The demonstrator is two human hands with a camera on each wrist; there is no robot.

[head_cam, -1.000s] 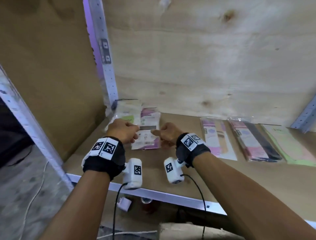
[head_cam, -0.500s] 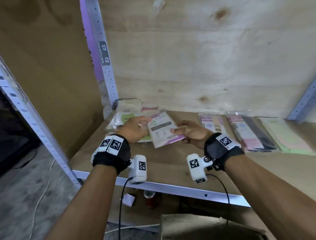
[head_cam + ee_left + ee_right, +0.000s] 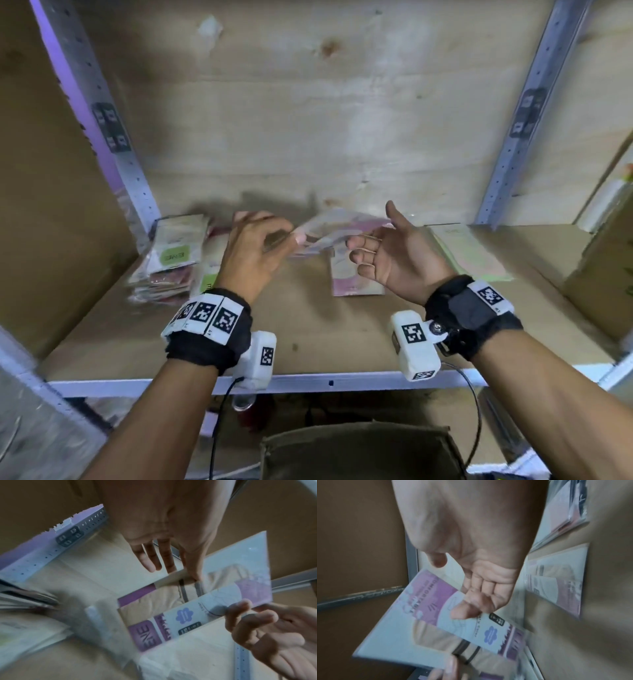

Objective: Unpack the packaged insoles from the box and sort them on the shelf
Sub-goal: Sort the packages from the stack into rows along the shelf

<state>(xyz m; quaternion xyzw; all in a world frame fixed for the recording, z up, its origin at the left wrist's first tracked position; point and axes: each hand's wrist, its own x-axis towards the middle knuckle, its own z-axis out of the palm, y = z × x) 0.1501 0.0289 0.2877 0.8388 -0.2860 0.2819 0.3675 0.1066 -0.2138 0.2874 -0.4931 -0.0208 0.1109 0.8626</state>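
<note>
A pink-and-purple packaged insole hangs tilted above the shelf board, between my two hands. My left hand pinches its left end between thumb and fingertips; the left wrist view shows that pinch on the pack. My right hand is turned palm up under the right end. Its fingers are loosely curled and the thumb stands away. In the right wrist view the fingertips touch the face of the pack with no thumb on it.
A stack of insole packs lies at the shelf's left end by the metal upright. Another pink pack lies flat under my hands, a pale green one to the right. A cardboard box stands far right, an open box below.
The pack has come up off the left stack, moved right and turned over. My right thumb has let go of it and the palm has rolled upward. My left hand now pinches it.
</note>
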